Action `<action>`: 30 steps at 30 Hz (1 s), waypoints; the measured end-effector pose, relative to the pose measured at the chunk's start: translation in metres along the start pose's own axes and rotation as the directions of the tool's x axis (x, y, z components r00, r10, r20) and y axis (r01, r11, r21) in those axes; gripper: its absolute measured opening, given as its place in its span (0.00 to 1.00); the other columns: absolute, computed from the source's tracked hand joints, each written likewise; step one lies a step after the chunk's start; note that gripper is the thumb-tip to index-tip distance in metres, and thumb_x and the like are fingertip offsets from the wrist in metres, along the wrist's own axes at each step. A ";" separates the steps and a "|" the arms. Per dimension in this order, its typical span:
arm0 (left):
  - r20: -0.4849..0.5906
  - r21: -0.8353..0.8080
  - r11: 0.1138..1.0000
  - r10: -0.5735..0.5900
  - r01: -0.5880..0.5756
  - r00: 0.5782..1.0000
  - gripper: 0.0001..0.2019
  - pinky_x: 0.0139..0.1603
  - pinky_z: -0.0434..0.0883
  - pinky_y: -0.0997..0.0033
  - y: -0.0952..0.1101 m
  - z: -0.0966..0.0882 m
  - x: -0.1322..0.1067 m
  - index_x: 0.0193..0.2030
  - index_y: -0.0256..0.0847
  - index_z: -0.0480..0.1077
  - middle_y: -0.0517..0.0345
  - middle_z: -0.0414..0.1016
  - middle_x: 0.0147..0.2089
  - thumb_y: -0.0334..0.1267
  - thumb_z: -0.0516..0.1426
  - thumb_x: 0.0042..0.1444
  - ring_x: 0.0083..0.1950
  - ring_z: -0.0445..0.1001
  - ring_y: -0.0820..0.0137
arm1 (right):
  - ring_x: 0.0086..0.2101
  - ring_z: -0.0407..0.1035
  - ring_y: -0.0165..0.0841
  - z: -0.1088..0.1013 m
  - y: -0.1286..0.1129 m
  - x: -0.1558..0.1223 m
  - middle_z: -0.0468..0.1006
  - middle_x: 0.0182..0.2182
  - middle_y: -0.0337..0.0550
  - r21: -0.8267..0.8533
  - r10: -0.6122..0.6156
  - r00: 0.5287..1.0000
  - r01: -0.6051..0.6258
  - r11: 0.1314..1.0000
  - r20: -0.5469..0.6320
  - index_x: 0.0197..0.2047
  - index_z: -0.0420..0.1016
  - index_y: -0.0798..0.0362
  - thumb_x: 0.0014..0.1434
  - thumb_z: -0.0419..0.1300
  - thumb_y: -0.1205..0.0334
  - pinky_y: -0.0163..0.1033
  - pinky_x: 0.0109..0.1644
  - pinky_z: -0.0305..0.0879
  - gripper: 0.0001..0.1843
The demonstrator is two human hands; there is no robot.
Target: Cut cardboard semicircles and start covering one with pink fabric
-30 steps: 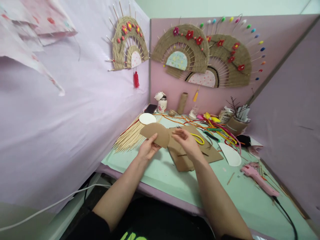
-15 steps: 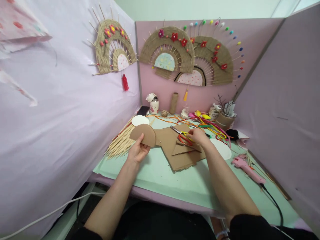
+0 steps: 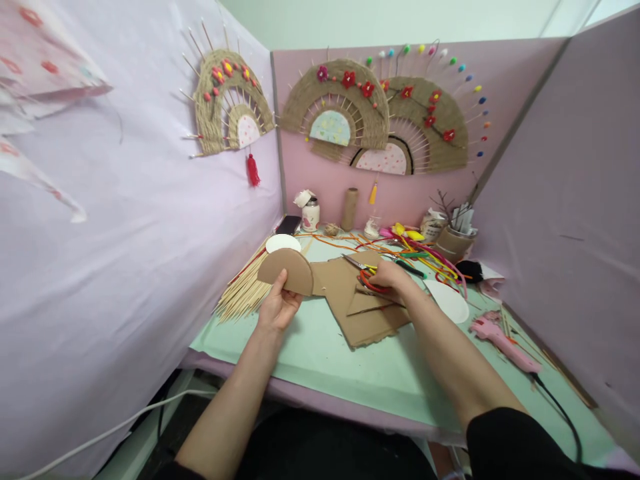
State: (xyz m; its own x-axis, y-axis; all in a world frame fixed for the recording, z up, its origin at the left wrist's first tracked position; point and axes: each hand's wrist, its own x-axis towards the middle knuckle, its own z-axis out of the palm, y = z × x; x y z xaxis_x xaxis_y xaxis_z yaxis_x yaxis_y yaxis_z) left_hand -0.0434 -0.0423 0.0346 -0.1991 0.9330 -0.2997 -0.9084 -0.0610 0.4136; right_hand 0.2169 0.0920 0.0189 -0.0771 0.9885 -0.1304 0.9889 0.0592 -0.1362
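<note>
My left hand (image 3: 279,305) holds a half-circle of brown cardboard (image 3: 289,265) by its lower edge, thumb on top, flat side toward me. My right hand (image 3: 393,278) is closed at the orange handles of a pair of scissors (image 3: 354,262), whose blades point to the far left. The scissors lie over a larger cut sheet of brown cardboard (image 3: 345,313). Thin dark twigs (image 3: 373,309) rest on that sheet, just below my right hand. Part of the handles is hidden by my fingers.
Bamboo sticks (image 3: 243,293) and a white disc (image 3: 283,243) lie at left. Coloured pipe cleaners (image 3: 440,261), a white paper piece (image 3: 449,303) and a pink glue gun (image 3: 505,343) with a cord are at right. A jar (image 3: 311,217) stands at the back.
My right hand has moved slightly down and toward the scissors and closed at their handles. My left hand still holds the cardboard half-circle, now turned a little flatter.
</note>
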 end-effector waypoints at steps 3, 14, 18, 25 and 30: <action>0.017 -0.007 1.000 0.028 -0.027 0.999 0.13 0.41 0.79 0.73 0.000 0.002 -0.001 0.54 0.40 0.71 0.55 0.83 0.38 0.28 0.56 0.63 0.35 0.81 0.71 | 0.41 0.75 0.47 -0.001 -0.001 -0.003 0.80 0.40 0.64 0.004 0.002 0.999 -0.002 1.000 -0.040 0.40 0.81 0.62 0.52 0.62 0.49 0.39 0.38 0.65 0.23; 0.092 -0.014 0.987 0.163 -0.162 0.982 0.10 0.50 0.76 0.68 0.001 0.022 0.003 0.48 0.41 0.72 0.58 0.82 0.40 0.27 0.55 0.62 0.40 0.81 0.71 | 0.38 0.72 0.39 0.000 -0.025 -0.045 0.78 0.39 0.50 0.510 0.068 0.952 0.099 0.854 -0.299 0.46 0.69 0.55 0.56 0.58 0.46 0.37 0.37 0.64 0.23; 0.122 -0.038 0.986 0.163 -0.160 0.979 0.09 0.50 0.76 0.69 -0.005 0.037 0.016 0.47 0.40 0.73 0.58 0.82 0.39 0.29 0.55 0.64 0.40 0.81 0.73 | 0.39 0.70 0.38 0.011 -0.071 -0.094 0.75 0.38 0.45 0.818 0.019 0.952 0.252 0.517 -0.306 0.45 0.65 0.53 0.53 0.59 0.42 0.40 0.42 0.66 0.25; 0.143 -0.090 0.989 0.127 -0.115 0.982 0.10 0.44 0.77 0.74 -0.018 0.041 0.032 0.51 0.40 0.72 0.57 0.82 0.35 0.31 0.53 0.66 0.36 0.81 0.73 | 0.34 0.64 0.35 0.036 -0.103 -0.125 0.68 0.33 0.40 0.776 -0.135 0.934 0.351 0.524 -0.332 0.37 0.63 0.52 0.51 0.61 0.48 0.40 0.38 0.63 0.18; 0.120 -0.120 0.991 0.078 -0.063 0.990 0.11 0.42 0.77 0.77 -0.018 0.036 0.029 0.53 0.40 0.71 0.56 0.82 0.36 0.32 0.52 0.66 0.35 0.81 0.73 | 0.35 0.65 0.36 0.044 -0.105 -0.124 0.69 0.36 0.42 0.735 -0.189 0.913 0.404 0.545 -0.362 0.40 0.64 0.52 0.52 0.62 0.52 0.42 0.40 0.64 0.17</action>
State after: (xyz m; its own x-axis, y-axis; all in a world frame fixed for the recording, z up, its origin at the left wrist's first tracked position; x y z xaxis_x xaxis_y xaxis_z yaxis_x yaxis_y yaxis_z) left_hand -0.0198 -0.0014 0.0492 -0.2237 0.9611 -0.1618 -0.9316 -0.1620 0.3255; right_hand 0.1174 -0.0432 0.0063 -0.2112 0.9417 0.2619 0.4142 0.3289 -0.8487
